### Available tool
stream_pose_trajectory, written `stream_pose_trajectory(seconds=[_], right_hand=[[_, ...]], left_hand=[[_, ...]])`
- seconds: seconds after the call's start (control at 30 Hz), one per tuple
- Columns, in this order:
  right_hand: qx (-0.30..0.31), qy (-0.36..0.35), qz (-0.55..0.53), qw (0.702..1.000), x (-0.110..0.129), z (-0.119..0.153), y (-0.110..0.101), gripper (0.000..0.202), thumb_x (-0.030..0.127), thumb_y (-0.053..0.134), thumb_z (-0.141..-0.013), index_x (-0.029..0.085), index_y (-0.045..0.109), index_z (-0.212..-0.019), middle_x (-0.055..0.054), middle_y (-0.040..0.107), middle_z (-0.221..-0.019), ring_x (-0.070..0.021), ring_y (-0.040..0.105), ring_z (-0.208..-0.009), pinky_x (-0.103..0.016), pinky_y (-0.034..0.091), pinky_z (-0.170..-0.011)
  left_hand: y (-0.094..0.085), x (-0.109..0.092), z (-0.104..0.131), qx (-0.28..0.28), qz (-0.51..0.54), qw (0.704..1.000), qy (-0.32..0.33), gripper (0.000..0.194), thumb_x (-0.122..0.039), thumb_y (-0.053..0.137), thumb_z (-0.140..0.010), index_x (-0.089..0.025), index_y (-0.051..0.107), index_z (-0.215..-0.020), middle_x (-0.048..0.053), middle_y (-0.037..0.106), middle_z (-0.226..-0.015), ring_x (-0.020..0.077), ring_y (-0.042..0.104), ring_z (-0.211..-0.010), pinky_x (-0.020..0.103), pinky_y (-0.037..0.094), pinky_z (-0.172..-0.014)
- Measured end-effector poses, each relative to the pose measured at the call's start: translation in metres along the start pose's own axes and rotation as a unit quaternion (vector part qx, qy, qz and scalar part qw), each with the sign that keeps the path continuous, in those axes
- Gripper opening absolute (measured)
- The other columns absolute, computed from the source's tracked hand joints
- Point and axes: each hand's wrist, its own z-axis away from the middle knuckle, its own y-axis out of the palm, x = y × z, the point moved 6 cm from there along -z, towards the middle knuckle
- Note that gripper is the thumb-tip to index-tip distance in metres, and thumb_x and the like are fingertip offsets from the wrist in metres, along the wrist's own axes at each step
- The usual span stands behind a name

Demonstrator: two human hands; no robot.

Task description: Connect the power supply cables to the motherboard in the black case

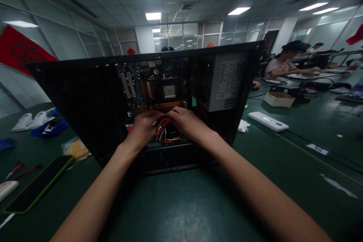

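Observation:
A black computer case (85, 162) stands on the table with its side open toward me. Both my hands reach into it, near the lower middle. My left hand (146, 124) and my right hand (185, 121) meet with closed fingers at a bundle of red, yellow and black cables (163, 130). Fingertips of both hands are partly hidden by the hands themselves. Just above them sits the motherboard (159, 73), with a square metal-topped chip (169, 91) and several slots. A grey power supply (227, 83) fills the upper right of the case.
On the left of the green table (181, 204) lie a phone (39, 183), a plastic bag with yellow contents (76, 148) and blue bundles (49, 127). To the right are a white power strip (268, 121) and a small box (279, 99). A person (286, 64) sits farther back.

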Motion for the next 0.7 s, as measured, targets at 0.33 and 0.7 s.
stream_pose_trajectory(seconds=[0.33, 0.7], right_hand=[[0.08, 0.063, 0.054, 0.993, 0.0, 0.002, 0.004, 0.024, 0.011, 0.046, -0.098, 0.016, 0.064, -0.114, -0.01, 0.064, -0.112, -0.0197, 0.064, -0.094, -0.028, 0.043, -0.076], [0.183, 0.198, 0.055, 0.961, -0.015, 0.014, 0.012, 0.031, 0.005, 0.052, -0.09, 0.01, 0.07, -0.115, -0.019, 0.071, -0.112, -0.0271, 0.07, -0.102, -0.029, 0.05, -0.079]], left_hand=[[0.012, 0.0, -0.002, 0.06, -0.001, 0.998, -0.003, 0.02, -0.014, 0.063, -0.089, -0.02, 0.075, -0.104, 0.006, 0.077, -0.105, 0.0212, 0.073, -0.097, 0.032, 0.057, -0.088], [0.026, 0.027, -0.008, 0.136, -0.118, 0.983, -0.032, 0.017, -0.014, 0.065, -0.087, -0.017, 0.075, -0.1, 0.009, 0.075, -0.106, 0.0222, 0.072, -0.097, 0.033, 0.056, -0.086]])
